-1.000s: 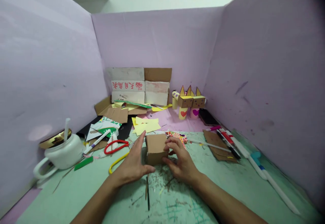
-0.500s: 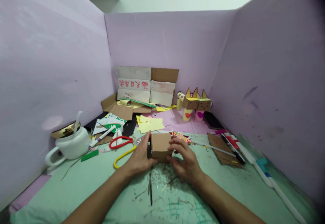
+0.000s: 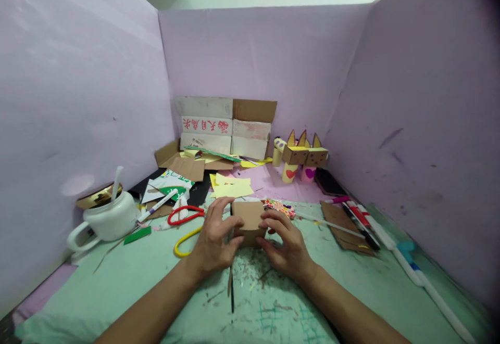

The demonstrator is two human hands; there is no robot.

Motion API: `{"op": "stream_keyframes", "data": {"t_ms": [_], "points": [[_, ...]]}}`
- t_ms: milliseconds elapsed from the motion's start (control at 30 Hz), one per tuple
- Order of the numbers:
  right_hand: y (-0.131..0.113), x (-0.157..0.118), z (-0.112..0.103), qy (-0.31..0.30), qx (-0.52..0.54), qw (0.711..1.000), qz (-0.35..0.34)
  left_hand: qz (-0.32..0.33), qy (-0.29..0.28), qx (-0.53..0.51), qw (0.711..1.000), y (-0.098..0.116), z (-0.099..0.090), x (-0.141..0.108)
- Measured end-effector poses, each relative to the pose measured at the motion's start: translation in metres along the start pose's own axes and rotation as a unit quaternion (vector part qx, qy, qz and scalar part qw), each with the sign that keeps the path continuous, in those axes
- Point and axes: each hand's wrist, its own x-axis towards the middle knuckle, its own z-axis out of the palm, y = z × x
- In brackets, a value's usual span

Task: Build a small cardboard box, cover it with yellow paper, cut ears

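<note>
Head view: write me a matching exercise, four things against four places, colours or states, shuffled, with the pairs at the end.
Things
1. Small cardboard box
2. Mug
3. Scissors
4. Phone

Places, colours or states
A. Red and yellow handled
B. Dark, lying flat near the right-hand wall
C. Between the left hand and the right hand
D. White, with a pale stick poking out

Pairs: 1-C, 2-D, 3-A, 4-B

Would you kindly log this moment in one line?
left hand: at cardboard box, left side | right hand: at cardboard box, right side
</note>
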Motion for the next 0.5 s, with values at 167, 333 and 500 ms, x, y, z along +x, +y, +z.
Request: {"op": "stream_keyframes", "data": {"t_ms": [167,333,500], "points": [[0.0011,-0.0007,0.0001,0.0,0.004,1.0,0.011,0.001,-0.013,0.023,1.0,0.0026,0.0031,0.0008],[-0.0001,0.0008,-0.0001,0.0,0.007,1.0,0.01,0.009,-0.005,0.027,1.0,0.0076,0.004,0.0007],[-0.0019,0.0012,-0.0001,0.001,0.015,1.0,0.015,0.024,-0.004,0.045,0.999,0.0086,0.0025,0.0017]]}}
